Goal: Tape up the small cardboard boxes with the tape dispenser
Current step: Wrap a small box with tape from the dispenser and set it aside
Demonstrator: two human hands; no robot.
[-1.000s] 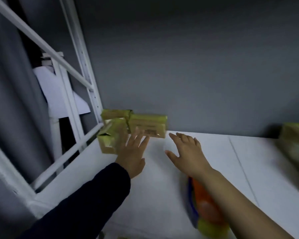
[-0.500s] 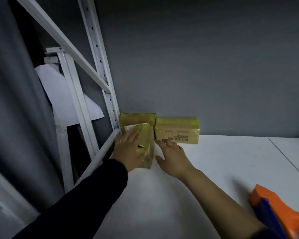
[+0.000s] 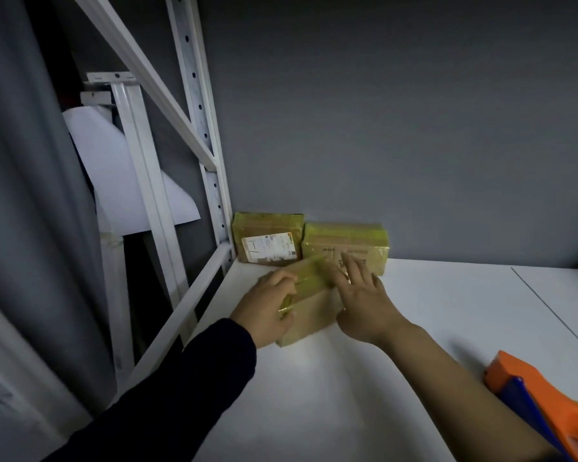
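Observation:
A small cardboard box (image 3: 309, 303) wrapped in yellowish tape lies flat on the white shelf (image 3: 397, 345). My left hand (image 3: 267, 305) grips its left end, fingers curled over the top edge. My right hand (image 3: 364, 301) rests against the box's right side with straight, spread fingers. Two more taped boxes stand against the grey back wall: one with a white label (image 3: 267, 238) in the corner and one (image 3: 346, 243) to its right. The orange and blue tape dispenser (image 3: 548, 398) lies at the lower right, beside my right forearm.
A white metal rack upright (image 3: 201, 128) with a diagonal brace and a low rail (image 3: 187, 305) borders the shelf on the left. Behind the rack hangs a white sheet (image 3: 121, 181). A seam (image 3: 548, 311) runs across the shelf at the right.
The box that stood on edge in front of the labelled box now lies flat and nearer to me. My right hand has come against its side. The view has moved closer.

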